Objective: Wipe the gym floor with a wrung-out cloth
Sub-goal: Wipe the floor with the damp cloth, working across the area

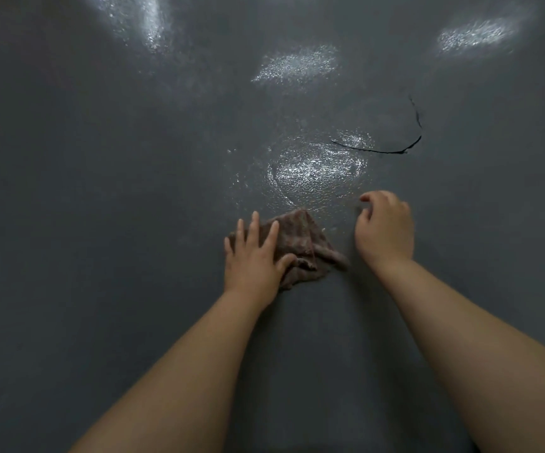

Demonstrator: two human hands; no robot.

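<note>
Grey textured floor point(101, 223), dark and matt, with pale light reflections on its far part.

Left hand point(254, 256): flat, fingers straight and spread, palm pressing down on the near-left part of the cloth; thumb lies across the cloth's near edge.

Cloth point(300, 238): brownish, mottled, crumpled into a rough triangle on the floor, half under the left hand, its point reaching away from the hand and one corner trailing toward the right hand without touching it.

Wet patch point(317, 168): glossy, rounded, on the floor just beyond the cloth, between the two hands and farther out.

Right hand point(384, 227): beside the cloth, apart from it, fingers loosely curled, holding nothing; whether its fingertips touch the floor cannot be told.

Crack point(408, 147): thin, dark, curved line in the floor, beyond the right hand.
</note>
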